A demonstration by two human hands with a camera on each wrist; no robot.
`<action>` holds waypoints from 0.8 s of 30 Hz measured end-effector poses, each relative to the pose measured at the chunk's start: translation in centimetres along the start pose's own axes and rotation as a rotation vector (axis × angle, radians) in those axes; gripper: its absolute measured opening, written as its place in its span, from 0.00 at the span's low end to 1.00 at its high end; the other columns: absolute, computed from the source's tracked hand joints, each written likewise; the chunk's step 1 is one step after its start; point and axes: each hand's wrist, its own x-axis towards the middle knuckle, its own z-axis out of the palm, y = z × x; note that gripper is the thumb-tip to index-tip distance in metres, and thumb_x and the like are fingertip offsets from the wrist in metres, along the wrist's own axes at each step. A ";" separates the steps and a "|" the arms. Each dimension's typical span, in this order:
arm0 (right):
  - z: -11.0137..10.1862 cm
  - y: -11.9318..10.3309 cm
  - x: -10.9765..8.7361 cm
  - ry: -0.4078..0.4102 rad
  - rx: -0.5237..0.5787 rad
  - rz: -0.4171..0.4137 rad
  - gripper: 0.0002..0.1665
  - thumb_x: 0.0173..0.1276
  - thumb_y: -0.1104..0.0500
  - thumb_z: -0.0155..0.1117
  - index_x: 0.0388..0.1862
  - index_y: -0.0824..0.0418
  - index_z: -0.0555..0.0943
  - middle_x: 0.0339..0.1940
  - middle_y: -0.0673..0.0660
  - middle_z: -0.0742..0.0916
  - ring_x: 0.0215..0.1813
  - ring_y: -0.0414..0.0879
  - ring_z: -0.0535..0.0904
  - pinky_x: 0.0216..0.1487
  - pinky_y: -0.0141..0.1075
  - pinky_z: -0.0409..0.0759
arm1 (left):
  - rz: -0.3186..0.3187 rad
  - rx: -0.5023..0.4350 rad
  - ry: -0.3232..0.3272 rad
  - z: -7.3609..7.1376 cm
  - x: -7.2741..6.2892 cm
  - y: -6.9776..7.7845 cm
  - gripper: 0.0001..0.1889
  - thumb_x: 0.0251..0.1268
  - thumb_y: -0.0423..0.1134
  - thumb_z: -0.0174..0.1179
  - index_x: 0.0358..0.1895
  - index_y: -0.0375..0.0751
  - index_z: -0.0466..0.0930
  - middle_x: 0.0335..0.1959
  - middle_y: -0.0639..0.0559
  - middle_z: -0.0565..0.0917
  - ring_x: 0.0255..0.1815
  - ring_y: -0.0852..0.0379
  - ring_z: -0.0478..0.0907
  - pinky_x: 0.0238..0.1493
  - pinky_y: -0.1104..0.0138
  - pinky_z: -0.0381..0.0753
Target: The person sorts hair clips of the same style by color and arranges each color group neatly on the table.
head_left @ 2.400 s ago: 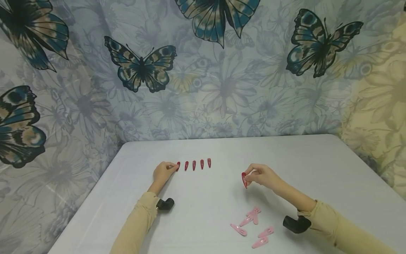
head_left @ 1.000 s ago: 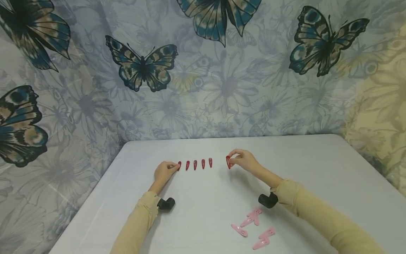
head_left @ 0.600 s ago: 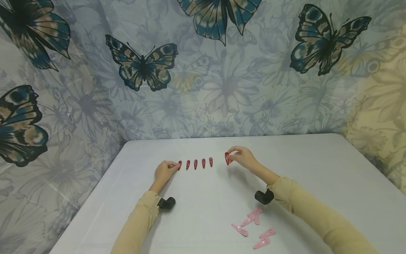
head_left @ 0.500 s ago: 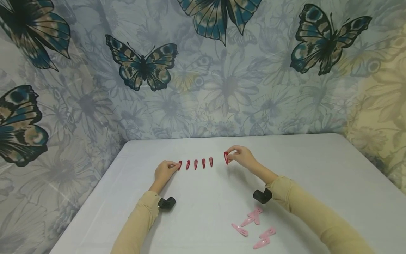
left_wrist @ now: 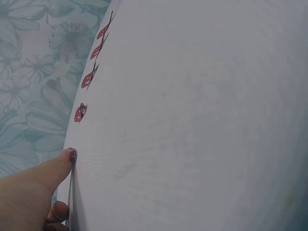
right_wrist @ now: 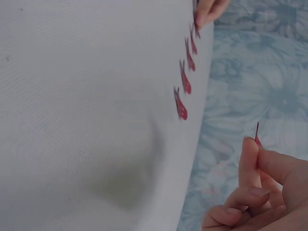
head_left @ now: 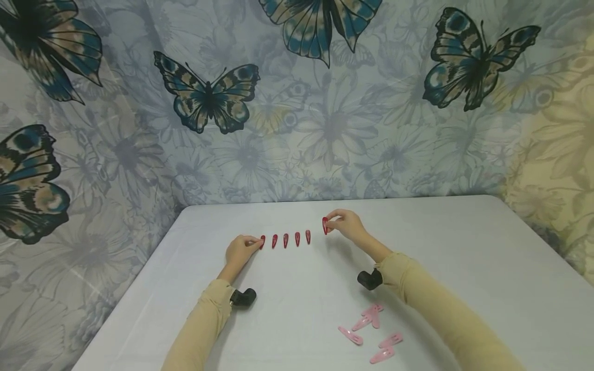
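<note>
Several red snap hair clips (head_left: 285,240) lie in a row toward the far side of the white table. At the row's left end, my left hand (head_left: 240,253) pinches the leftmost red hair clip (head_left: 262,241) at the table surface. In the left wrist view that hand (left_wrist: 36,185) mostly covers the clip. My right hand (head_left: 345,225) holds another red hair clip (head_left: 325,225) between thumb and fingertips, raised over the table just right of the row. In the right wrist view only a thin edge of this held clip (right_wrist: 258,134) shows.
Several pink hair clips (head_left: 381,354) lie loosely scattered nearer the front, below the right forearm, some overlapping. Black wrist cameras (head_left: 243,298) sit on both wrists. Behind the white table (head_left: 287,319) hangs a butterfly-patterned cloth (head_left: 334,129).
My right hand has carried its red hair clip leftward and farther back, closer to the row's right end. The left hand stays at the leftmost clip; the pink clips are unmoved.
</note>
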 end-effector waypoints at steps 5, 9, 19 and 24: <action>0.3 -0.2 0.5 0.030 -0.026 -0.033 0.09 0.60 0.63 0.60 0.38 0.68 0.78 0.22 0.57 0.84 0.34 0.51 0.79 0.40 0.46 0.68 | 0.003 -0.009 0.007 0.0 0.0 0.0 0.11 0.50 0.47 0.65 0.30 0.42 0.86 0.21 0.53 0.72 0.22 0.56 0.64 0.25 0.64 0.64; 0.6 -0.6 0.9 0.063 -0.049 -0.058 0.09 0.60 0.63 0.60 0.37 0.68 0.79 0.22 0.57 0.84 0.34 0.52 0.79 0.36 0.42 0.68 | 0.008 -0.013 0.005 0.0 0.0 -0.1 0.12 0.50 0.47 0.65 0.30 0.42 0.86 0.20 0.53 0.70 0.21 0.56 0.62 0.24 0.64 0.62; 1.9 -0.1 2.0 0.064 -0.098 -0.001 0.09 0.59 0.64 0.60 0.38 0.68 0.79 0.20 0.56 0.83 0.33 0.55 0.79 0.32 0.39 0.70 | 0.003 -0.006 0.000 0.0 0.0 -0.2 0.12 0.51 0.47 0.65 0.31 0.42 0.86 0.22 0.53 0.73 0.23 0.56 0.65 0.26 0.63 0.65; 2.6 0.7 2.4 0.040 -0.144 0.040 0.08 0.59 0.65 0.60 0.37 0.67 0.79 0.18 0.54 0.82 0.30 0.52 0.79 0.38 0.41 0.71 | -0.002 -0.007 -0.009 -0.1 0.0 -0.1 0.12 0.51 0.47 0.65 0.31 0.42 0.86 0.23 0.53 0.73 0.23 0.56 0.66 0.26 0.63 0.66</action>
